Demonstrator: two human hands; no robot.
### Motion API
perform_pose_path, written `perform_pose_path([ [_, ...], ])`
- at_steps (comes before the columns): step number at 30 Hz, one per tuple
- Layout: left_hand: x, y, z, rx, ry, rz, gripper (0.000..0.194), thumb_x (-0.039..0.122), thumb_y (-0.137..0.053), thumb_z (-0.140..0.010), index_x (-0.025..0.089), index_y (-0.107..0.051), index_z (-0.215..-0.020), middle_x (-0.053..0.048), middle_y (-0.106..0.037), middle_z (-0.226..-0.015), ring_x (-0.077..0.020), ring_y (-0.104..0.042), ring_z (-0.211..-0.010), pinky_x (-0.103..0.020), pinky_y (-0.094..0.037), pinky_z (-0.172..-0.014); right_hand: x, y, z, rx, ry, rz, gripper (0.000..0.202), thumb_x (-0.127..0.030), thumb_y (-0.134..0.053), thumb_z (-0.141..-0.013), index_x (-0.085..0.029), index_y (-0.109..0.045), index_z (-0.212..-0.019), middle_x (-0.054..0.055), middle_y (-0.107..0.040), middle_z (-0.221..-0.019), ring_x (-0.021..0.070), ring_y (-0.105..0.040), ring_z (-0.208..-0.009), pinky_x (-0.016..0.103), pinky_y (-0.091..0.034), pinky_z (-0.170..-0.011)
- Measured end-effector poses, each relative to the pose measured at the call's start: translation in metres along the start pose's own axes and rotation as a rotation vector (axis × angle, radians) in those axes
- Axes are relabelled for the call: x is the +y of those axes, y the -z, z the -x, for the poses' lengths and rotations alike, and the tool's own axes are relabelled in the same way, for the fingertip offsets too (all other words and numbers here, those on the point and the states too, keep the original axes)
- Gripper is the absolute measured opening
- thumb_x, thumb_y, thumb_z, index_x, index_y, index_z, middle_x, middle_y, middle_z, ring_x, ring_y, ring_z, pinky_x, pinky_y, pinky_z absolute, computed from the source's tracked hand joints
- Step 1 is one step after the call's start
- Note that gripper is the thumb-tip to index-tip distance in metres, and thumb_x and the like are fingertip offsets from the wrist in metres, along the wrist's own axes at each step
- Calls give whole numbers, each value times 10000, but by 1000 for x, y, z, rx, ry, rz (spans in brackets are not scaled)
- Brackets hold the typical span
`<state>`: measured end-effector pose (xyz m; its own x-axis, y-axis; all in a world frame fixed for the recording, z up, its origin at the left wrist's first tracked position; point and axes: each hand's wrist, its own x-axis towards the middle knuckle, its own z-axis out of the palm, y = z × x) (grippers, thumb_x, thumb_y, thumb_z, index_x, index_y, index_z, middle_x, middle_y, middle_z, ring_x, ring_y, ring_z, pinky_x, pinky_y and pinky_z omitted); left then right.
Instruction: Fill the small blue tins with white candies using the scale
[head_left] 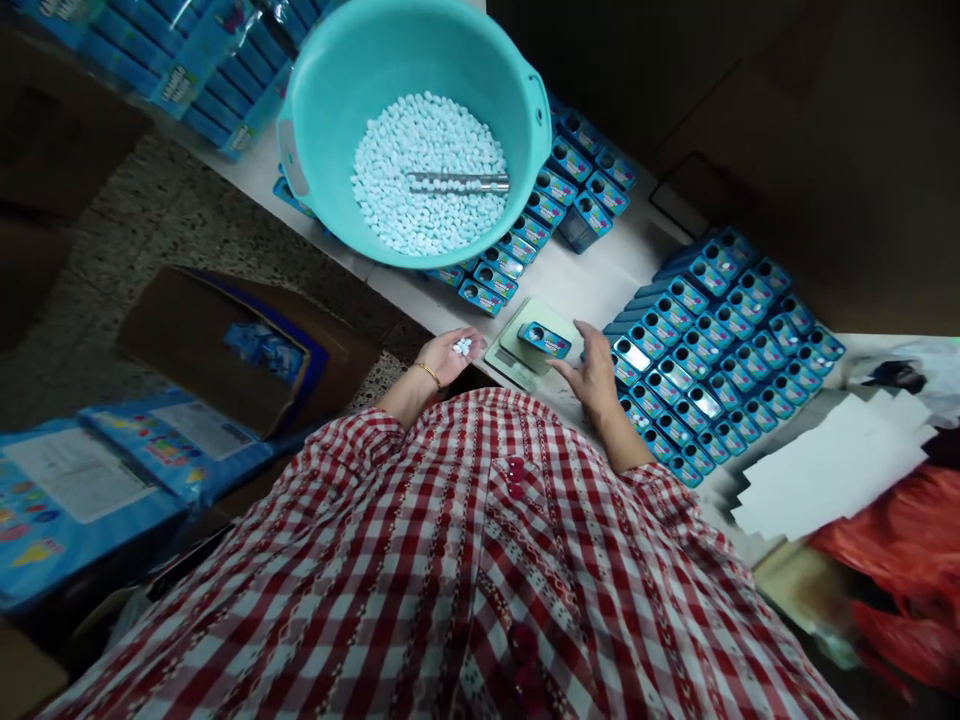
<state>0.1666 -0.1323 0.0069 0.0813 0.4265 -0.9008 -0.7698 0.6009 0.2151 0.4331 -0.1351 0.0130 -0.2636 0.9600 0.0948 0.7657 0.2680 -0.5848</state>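
My left hand point(448, 358) lies palm up and cupped, holding a few small white candies point(462, 346). A pale kitchen scale point(510, 362) is just to its right. On that scale stands a blue candy box point(546, 340) with a round hole in its top. My right hand point(595, 372) is beside the box's right end, thumb and fingers spread apart; whether the thumb touches the box I cannot tell. Above, a turquoise tub point(322, 110) holds a heap of white candies point(427, 220), with a metal tube-like scoop point(461, 183) lying on them.
Many blue boxes point(705, 350) stand in rows on the white table point(615, 262) at right; more boxes point(525, 235) stand beside the tub. Wrapped packs point(187, 70) sit upper left. An open carton point(202, 340) is at left, white card point(832, 465) and a red bag point(900, 540) at right.
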Motion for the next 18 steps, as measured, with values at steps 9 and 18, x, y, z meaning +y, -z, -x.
perform_pose_path([
  [9, 9, 17, 7, 27, -86, -55, 319, -54, -418, -742, 72, -626, -948, -93, -662, -797, -119, -652, -760, -225, -541, -763, 12, 18, 17, 214, -175, -5, 411, -438, -491, -872, -193, -528, -1200, 117, -572, -1163, 238, -521, -1112, 457, -441, -954],
  [18, 5, 18, 8, 4, -120, -151, 260, -75, -488, -733, 88, -633, -873, -86, -673, -824, -106, -648, -820, -224, -507, -855, 3, 9, 16, 179, -116, -15, 474, -475, -561, -827, -191, -532, -1205, 130, -557, -1200, 246, -515, -1142, 458, -428, -987],
])
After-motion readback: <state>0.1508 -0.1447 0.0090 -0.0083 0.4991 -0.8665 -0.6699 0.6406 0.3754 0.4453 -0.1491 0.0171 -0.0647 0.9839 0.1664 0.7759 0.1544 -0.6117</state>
